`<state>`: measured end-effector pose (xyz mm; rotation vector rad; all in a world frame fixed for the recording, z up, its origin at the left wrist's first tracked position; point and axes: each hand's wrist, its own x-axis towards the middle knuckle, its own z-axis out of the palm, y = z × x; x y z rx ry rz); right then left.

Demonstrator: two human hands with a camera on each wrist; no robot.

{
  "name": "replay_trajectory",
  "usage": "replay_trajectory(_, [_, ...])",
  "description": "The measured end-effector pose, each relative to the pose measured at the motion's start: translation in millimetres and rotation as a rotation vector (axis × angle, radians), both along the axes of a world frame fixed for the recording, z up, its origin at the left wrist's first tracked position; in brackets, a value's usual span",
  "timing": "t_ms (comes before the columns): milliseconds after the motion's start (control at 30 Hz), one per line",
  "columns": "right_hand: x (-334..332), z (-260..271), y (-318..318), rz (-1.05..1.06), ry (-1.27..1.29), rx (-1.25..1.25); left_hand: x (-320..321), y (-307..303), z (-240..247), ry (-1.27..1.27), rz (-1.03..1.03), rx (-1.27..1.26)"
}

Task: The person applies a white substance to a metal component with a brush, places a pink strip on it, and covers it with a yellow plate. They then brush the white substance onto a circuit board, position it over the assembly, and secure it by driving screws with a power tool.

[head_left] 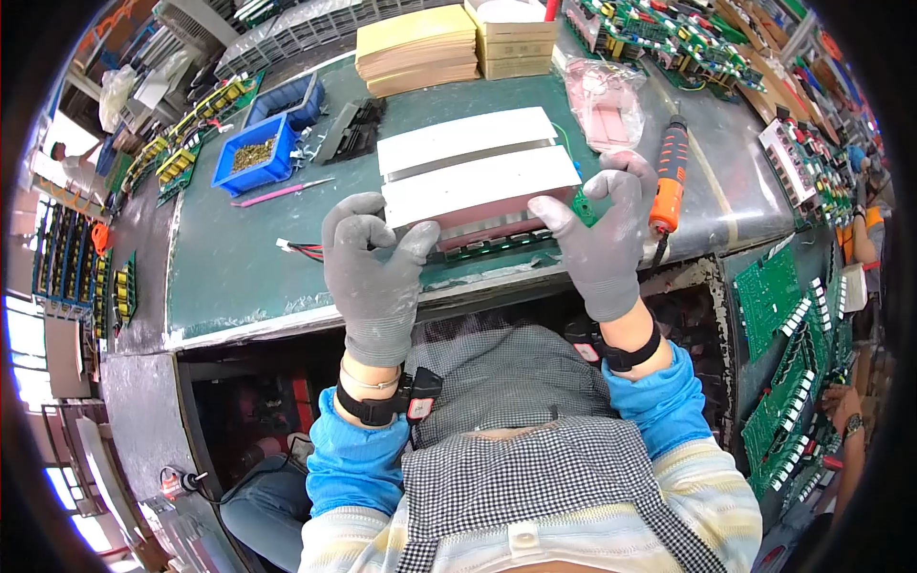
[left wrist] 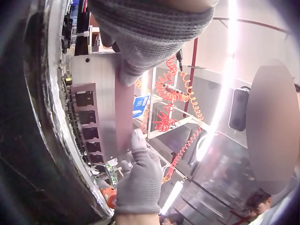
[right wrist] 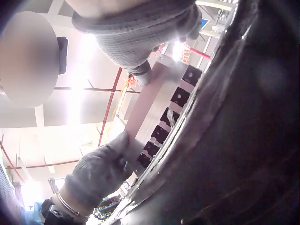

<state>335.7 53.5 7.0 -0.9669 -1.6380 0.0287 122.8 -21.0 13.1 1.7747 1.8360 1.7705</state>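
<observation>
A long metal heat-sink piece [head_left: 482,187] with two white top faces lies near the table's front edge, above a green circuit board [head_left: 501,245]. The gloved left hand [head_left: 374,272] grips its left end, thumb on the near side and fingers curled at the corner. At the right end the gloved right hand [head_left: 604,239] holds it the same way, thumb on the near edge. In the left wrist view the piece's pink-tinted side [left wrist: 123,112] shows between both hands. Several black components [right wrist: 180,96] line its lower face in the right wrist view.
A blue bin of small screws [head_left: 253,156], pink tweezers [head_left: 282,192] and black parts [head_left: 350,132] lie left. Yellow paper stacks [head_left: 416,50] stand behind. An orange electric screwdriver [head_left: 671,177] and a pink bag [head_left: 604,103] lie right; circuit boards [head_left: 767,296] are farther right.
</observation>
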Motion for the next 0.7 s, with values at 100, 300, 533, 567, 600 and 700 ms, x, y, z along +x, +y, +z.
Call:
replay_trajectory(100, [-16.6, 8.4, -11.9, 0.012, -0.011, 0.044, 0.4, -1.3, 2.1, 0.013, 0.004, -0.004])
replay_trajectory(300, [-46.9, 21.4, -18.5, -0.012, -0.253, 0.130, 0.0, -1.0, 3.9, -0.001, -0.007, -0.015])
replay_trajectory(533, [4.5, 14.3, -1.0, -0.170, -0.250, 0.021, 0.2, 1.1, 4.1, -0.018, -0.012, 0.017])
replay_trajectory(567, [15.6, 13.6, 2.1, -0.217, -0.271, 0.063, 0.2, 1.2, 5.0, -0.019, -0.013, 0.002])
replay_trajectory(600, [25.5, 15.8, 4.5, -0.264, -0.292, 0.107, -0.6, 0.8, 5.9, -0.020, -0.015, -0.011])
replay_trajectory(700, [50.2, 41.2, 7.7, -0.095, -0.213, -0.013, 0.6, -0.9, 7.1, -0.023, -0.020, -0.014])
